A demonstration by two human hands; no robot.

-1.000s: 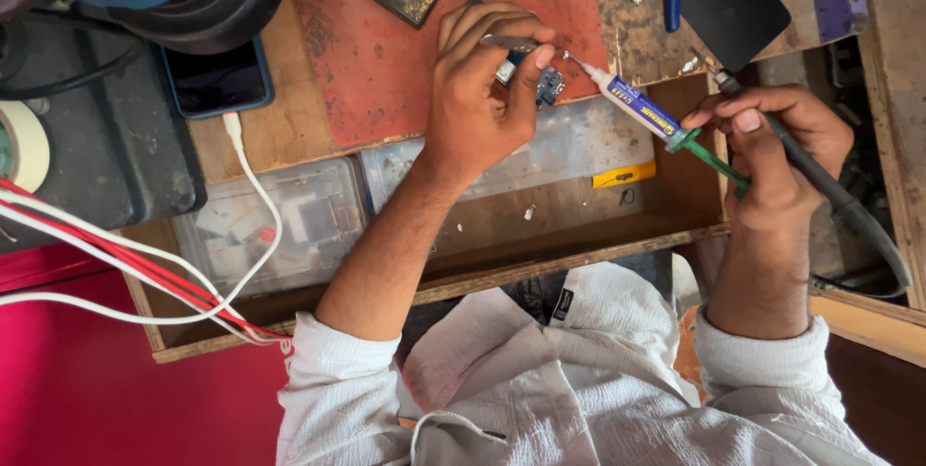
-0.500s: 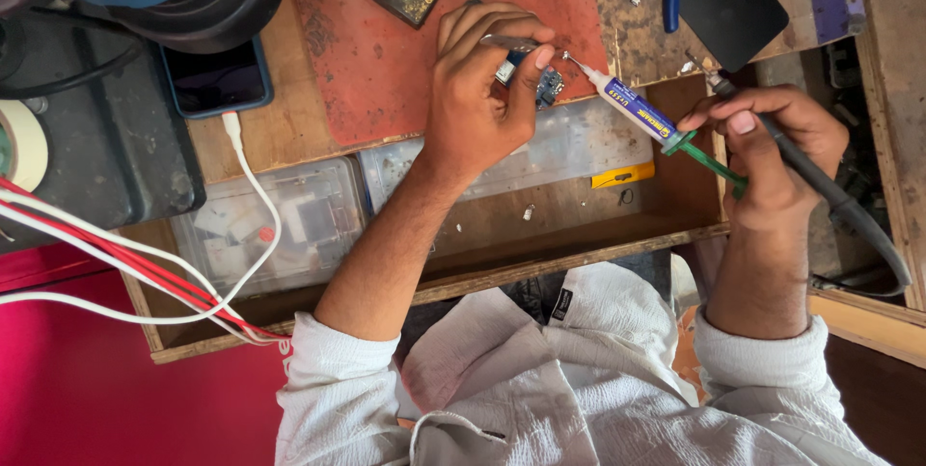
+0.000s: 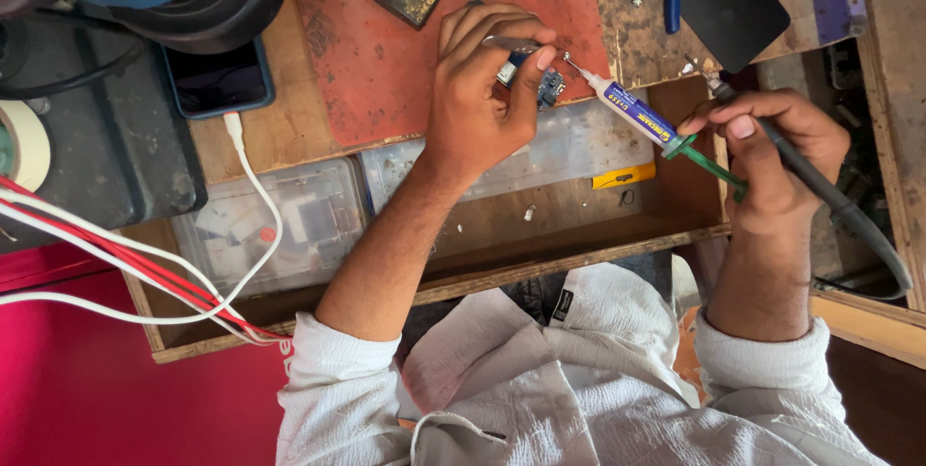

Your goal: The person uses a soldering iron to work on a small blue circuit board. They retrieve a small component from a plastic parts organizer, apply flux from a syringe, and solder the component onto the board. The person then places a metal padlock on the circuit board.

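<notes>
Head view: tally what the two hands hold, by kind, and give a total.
Tweezers: 1
Circuit board: 1
Syringe: 1
Corded pen tool: 1
Total: 4

Worn wooden workbench with open drawer, daylit.
</notes>
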